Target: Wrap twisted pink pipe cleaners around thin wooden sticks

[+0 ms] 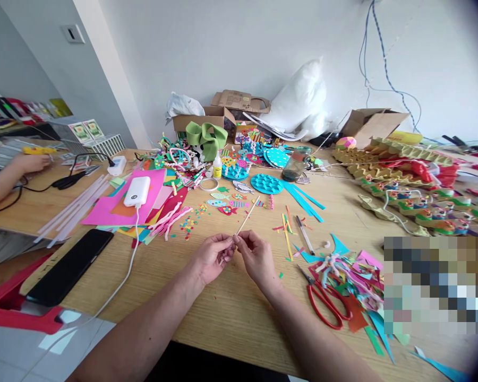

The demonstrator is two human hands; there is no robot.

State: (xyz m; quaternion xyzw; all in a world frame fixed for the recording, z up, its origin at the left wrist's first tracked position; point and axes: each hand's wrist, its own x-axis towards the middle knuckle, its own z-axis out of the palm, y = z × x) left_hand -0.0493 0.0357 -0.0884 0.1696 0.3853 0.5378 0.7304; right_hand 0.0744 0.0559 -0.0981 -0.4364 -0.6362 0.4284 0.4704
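Observation:
A thin pale stick (247, 215) slants up and away between my hands, above the wooden table. My left hand (215, 257) is closed round its lower part, with the fingers pinched. My right hand (257, 257) meets it from the right, its thumb and index finger pinching at the same stick. The fingertips of both hands touch or nearly touch. Whether something small is also between them is too small to tell. Beyond the stick lie colourful paper fish (239, 204) and a round blue piece (266, 183).
Red scissors (329, 302), a pen (305, 234) and paper scraps lie to the right. At left are a black phone (71, 265), a white power bank (137, 191) with a cable, and coloured paper (107, 207). Another person's hand (34, 161) is at far left.

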